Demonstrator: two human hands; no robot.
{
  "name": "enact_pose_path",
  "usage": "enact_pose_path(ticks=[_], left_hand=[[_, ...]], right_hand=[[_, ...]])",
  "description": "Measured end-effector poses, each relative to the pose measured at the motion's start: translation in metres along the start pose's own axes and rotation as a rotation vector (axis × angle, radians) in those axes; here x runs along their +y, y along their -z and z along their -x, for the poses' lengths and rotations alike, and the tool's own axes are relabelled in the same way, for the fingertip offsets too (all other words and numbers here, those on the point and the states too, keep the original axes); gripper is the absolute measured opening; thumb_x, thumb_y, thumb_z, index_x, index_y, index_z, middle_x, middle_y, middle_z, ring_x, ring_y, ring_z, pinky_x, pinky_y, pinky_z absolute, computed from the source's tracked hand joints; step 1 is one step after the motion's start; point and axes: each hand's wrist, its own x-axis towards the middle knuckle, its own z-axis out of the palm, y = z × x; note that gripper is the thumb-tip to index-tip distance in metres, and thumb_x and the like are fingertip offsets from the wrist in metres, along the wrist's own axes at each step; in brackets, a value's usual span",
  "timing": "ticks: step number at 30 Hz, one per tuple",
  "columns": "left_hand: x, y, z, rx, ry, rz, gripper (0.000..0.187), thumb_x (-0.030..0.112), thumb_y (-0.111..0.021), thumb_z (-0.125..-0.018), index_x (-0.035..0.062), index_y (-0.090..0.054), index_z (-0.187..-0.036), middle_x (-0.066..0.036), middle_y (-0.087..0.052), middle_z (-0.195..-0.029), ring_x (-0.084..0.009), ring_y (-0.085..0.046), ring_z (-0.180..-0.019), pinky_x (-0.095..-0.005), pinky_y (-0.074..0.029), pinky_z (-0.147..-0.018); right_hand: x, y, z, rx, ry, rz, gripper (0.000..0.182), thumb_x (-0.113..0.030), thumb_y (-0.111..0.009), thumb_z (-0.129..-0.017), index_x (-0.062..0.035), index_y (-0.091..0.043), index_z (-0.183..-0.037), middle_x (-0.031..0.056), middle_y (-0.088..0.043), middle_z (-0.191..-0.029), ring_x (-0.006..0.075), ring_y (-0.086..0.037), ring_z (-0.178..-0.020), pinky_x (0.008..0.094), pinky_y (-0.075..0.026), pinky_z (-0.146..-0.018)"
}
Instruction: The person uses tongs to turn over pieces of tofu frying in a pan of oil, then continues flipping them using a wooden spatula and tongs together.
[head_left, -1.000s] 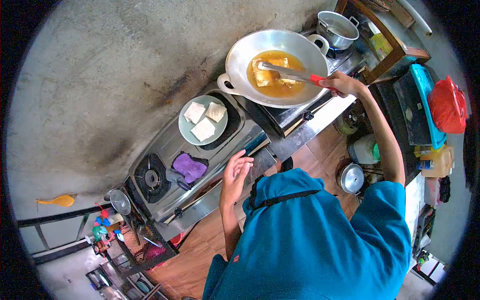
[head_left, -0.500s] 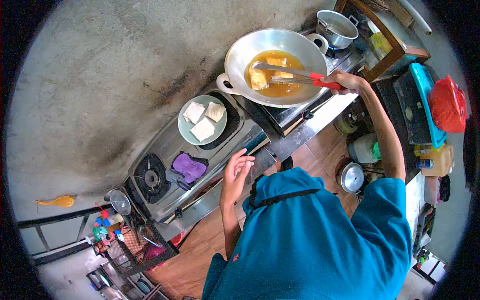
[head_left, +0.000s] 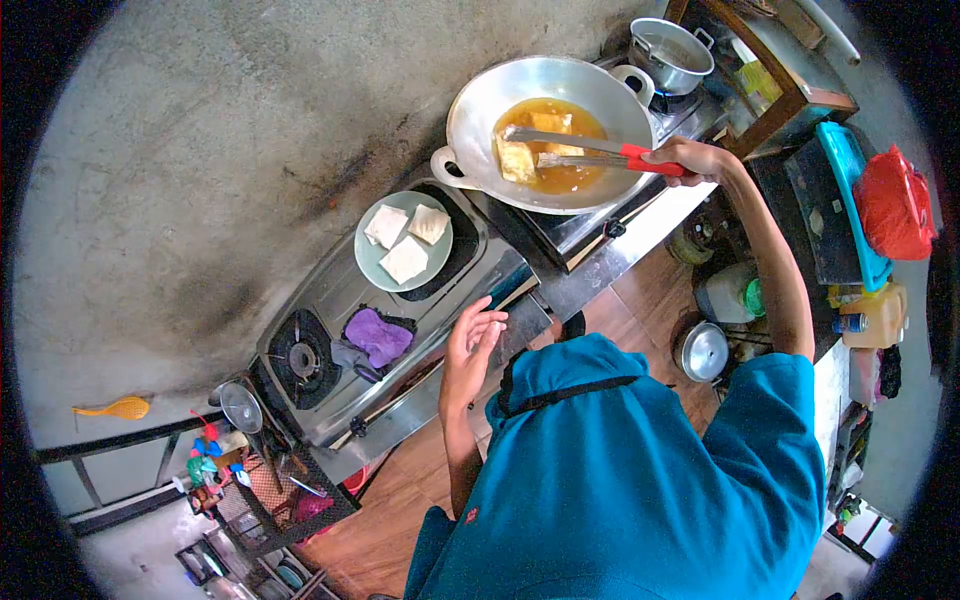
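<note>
Stove (head_left: 444, 308), bearing a purple cloth (head_left: 378, 337) and a plate (head_left: 438, 258) with three white slabs (head_left: 404, 260); left hand (head_left: 470, 348), open, fingers loosely bent, near the stove's front edge; wok (head_left: 472, 125), containing golden slabs (head_left: 516, 162) in oil (head_left: 585, 115); tongs (head_left: 590, 143), arms parted, tips at the golden slabs; right hand (head_left: 690, 162), gripping the tongs' red handles beside the wok's rim.

Smooth metal wok (head_left: 474, 122), metal tongs (head_left: 575, 138) with plastic-looking handles (head_left: 637, 152), matt cloth (head_left: 380, 337), rough wall (head_left: 250, 110)
</note>
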Motion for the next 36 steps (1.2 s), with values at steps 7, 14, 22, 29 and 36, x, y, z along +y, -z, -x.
enact_pose_path(ticks=[7,14,22,29,36], left_hand=[[-0.005,0.014,0.004,0.052,-0.003,0.034,0.041,0.015,-0.055,-0.095,0.0028,-0.045,-0.132,-0.012,-0.062,-0.111,-0.0181,-0.06,-0.099,-0.0315,-0.045,-0.09],[-0.01,0.03,0.011,0.137,-0.007,0.04,0.039,0.015,-0.054,-0.095,0.0024,-0.045,-0.132,-0.012,-0.062,-0.11,-0.0174,-0.06,-0.098,-0.0306,-0.045,-0.09],[-0.038,0.061,0.058,0.544,-0.092,0.158,0.03,0.009,-0.053,-0.096,0.0022,-0.05,-0.125,-0.011,-0.064,-0.103,-0.0179,-0.062,-0.097,-0.0309,-0.05,-0.088],[-0.079,0.1,0.157,1.152,-0.116,-0.022,0.024,0.005,-0.054,-0.09,0.0053,-0.058,-0.114,-0.006,-0.066,-0.094,-0.0118,-0.062,-0.082,-0.0251,-0.049,-0.074],[-0.179,0.257,0.291,1.881,0.006,-0.314,0.021,0.011,-0.059,-0.088,-0.0003,-0.061,-0.106,-0.008,-0.066,-0.086,-0.0172,-0.063,-0.08,-0.0306,-0.05,-0.075]], right_hand=[[-0.01,-0.002,0.01,0.09,-0.012,0.069,0.046,-0.047,-0.061,-0.083,-0.0023,-0.062,-0.092,-0.0015,-0.05,-0.055,0.0062,-0.042,-0.041,0.0221,-0.029,-0.035],[-0.004,0.0,0.019,0.214,0.115,0.065,0.047,-0.05,-0.063,-0.083,-0.0057,-0.057,-0.067,-0.0009,-0.046,-0.05,0.0072,-0.041,-0.04,0.0243,-0.028,-0.035],[0.001,-0.008,0.047,0.397,0.313,0.53,0.032,-0.024,-0.052,-0.092,0.0051,-0.061,-0.103,0.0064,-0.057,-0.081,0.0155,-0.049,-0.073,0.033,-0.041,-0.065],[0.017,0.02,0.027,0.472,0.536,0.652,0.037,-0.028,-0.055,-0.093,0.0072,-0.061,-0.102,0.0189,-0.06,-0.079,0.0257,-0.049,-0.066,0.038,-0.041,-0.065],[0.015,-0.013,0.017,0.603,0.558,0.72,0.041,-0.032,-0.055,-0.092,0.0065,-0.061,-0.106,0.0186,-0.061,-0.08,0.0229,-0.05,-0.064,0.037,-0.042,-0.06]])
